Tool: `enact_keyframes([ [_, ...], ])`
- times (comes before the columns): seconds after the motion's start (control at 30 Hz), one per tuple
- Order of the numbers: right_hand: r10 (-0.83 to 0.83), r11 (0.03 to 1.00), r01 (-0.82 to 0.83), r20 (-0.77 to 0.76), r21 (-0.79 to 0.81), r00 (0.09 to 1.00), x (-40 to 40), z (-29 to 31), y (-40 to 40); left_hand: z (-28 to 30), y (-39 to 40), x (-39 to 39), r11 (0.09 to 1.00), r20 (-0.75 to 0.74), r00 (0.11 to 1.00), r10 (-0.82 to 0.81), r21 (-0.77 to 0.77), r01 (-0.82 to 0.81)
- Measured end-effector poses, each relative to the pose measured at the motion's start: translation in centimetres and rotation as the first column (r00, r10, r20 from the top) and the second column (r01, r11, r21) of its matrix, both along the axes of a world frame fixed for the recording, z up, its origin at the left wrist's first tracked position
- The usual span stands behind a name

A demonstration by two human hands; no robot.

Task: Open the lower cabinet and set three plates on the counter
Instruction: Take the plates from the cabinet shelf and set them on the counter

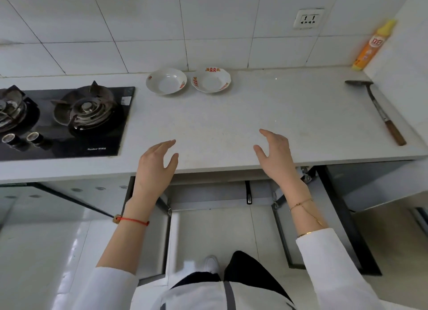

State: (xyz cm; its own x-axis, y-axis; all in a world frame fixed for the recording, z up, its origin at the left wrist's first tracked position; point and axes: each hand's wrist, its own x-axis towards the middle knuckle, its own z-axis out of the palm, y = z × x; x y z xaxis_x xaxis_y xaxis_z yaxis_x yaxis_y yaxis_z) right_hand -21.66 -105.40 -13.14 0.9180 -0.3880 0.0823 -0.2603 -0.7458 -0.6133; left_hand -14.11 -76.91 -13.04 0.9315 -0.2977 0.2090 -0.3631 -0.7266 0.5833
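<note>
Two white plates with red patterns stand side by side at the back of the white counter (231, 115): the left plate (166, 80) and the right plate (211, 79). My left hand (155, 166) and my right hand (275, 156) hover over the counter's front edge, fingers apart, holding nothing. Below the counter both lower cabinet doors stand swung outward, the left door (166, 228) and the right door (284, 228). The cabinet's inside is hidden under the counter.
A black gas hob (67, 122) with two burners fills the counter's left part. A spatula with a wooden handle (379, 112) lies at the right edge. An orange and yellow bottle (372, 45) stands in the back right corner under a wall socket (308, 19).
</note>
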Motion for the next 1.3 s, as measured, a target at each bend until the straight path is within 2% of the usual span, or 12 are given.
enact_keyframes([
  [0.3, -0.015, 1.0, 0.015, 0.001, 0.004, 1.0, -6.2, -0.8, -1.7, -0.7, -2.0, -5.4, 0.999, -0.01, 0.999, -0.038, -0.021, 0.038],
  [0.5, -0.01, 1.0, 0.01, 0.011, 0.018, 1.0, -11.1, -1.4, -4.4, -1.2, -4.6, -10.1, 0.998, -0.059, 0.998, -0.002, -0.064, -0.002],
  [0.83, -0.01, 0.999, 0.015, -0.101, 0.042, 0.995, -15.2, -5.1, -8.7, -4.8, -10.0, -15.8, 0.996, -0.156, 0.988, -0.014, -0.09, 0.0],
  [1.03, -0.018, 0.994, 0.034, -0.152, 0.103, 0.988, -12.8, -10.4, -11.2, -9.9, -13.9, -13.5, 0.998, -0.254, 0.967, -0.031, -0.065, 0.015],
  [1.3, -0.089, 0.982, 0.117, -0.183, 0.147, 0.979, -6.4, -23.0, -16.2, -22.5, -19.9, -5.1, 0.987, -0.322, 0.94, -0.111, 0.075, 0.142],
])
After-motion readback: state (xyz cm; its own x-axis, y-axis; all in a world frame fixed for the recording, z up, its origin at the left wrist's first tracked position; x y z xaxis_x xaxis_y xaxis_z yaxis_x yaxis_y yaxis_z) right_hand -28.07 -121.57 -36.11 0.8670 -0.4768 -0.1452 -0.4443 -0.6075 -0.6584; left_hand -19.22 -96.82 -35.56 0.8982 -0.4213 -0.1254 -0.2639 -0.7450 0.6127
